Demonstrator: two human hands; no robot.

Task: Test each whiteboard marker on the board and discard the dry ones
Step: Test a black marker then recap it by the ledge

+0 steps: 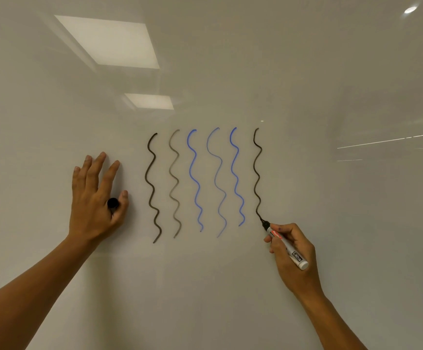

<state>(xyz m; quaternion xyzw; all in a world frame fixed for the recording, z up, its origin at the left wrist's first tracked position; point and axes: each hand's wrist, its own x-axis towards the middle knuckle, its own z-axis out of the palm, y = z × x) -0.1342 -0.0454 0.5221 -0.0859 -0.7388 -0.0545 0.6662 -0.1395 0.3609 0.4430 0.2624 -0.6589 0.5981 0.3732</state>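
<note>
Five wavy lines (pixel 195 181) flank marker (pixel 286 245) — ceiling lights (pixel 108 41) reflected above.

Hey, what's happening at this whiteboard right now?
A person is testing markers. The right hand holds a black marker with its tip at the bottom of the sixth wavy line on the whiteboard. The left hand rests with fingers spread on the board, pinching the cap. Two of the lines look faint.

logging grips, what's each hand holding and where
Right hand grips the marker mid-barrel, tip on the board. Left hand pinches the cap between thumb and forefinger.
</note>
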